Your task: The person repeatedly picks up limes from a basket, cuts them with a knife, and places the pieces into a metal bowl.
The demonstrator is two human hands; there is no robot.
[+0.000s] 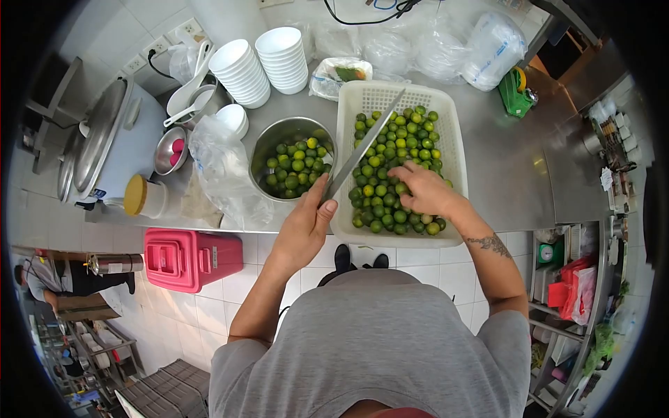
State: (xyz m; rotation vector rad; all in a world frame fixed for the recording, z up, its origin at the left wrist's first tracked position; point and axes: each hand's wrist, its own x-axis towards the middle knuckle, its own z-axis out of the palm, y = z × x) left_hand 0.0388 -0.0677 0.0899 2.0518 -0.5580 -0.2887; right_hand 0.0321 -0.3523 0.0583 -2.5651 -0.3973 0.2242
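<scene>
A long knife (368,139) slants up and to the right, its blade over the left part of a white plastic basket (453,132). My left hand (307,221) is closed round its handle, beside the rim of a steel pot (262,182). Green limes (300,166) lie inside that pot. Many more limes (401,143) fill the middle of the basket. My right hand (422,189) reaches in from the right, its fingers curved down onto the limes. Its fingertips are partly hidden among them, so I cannot make out whether it grips one.
Stacked white bowls (240,73), a clear plastic bag (226,167) and a yellow-lidded tub (145,196) stand on the left of the steel counter (498,150). A pink bin (191,259) is on the floor below. Another person (52,279) is at the far left.
</scene>
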